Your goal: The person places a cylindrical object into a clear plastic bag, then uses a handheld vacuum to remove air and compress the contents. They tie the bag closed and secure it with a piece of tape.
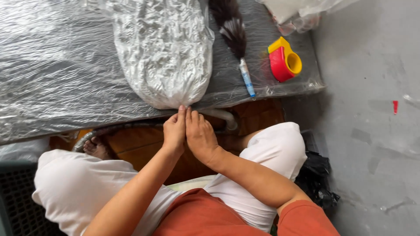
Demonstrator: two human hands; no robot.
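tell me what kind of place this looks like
Probably a small home or backyard packing workshop. A low table wrapped in plastic film stands on bare concrete, both hands, left and right, pinch a stuffed clear bag, and a tape dispenser lies nearby.

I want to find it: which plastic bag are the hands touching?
The big clear bag of white stuff in the middle; both hands pinch its near end. The other bag lies far off.

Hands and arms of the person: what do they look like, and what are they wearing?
Both the left hand and the right hand are bare, with no gloves, rings or watch visible. The forearms are uncovered. Short rust-orange sleeves show at the upper arms, and white trousers cover the knees.
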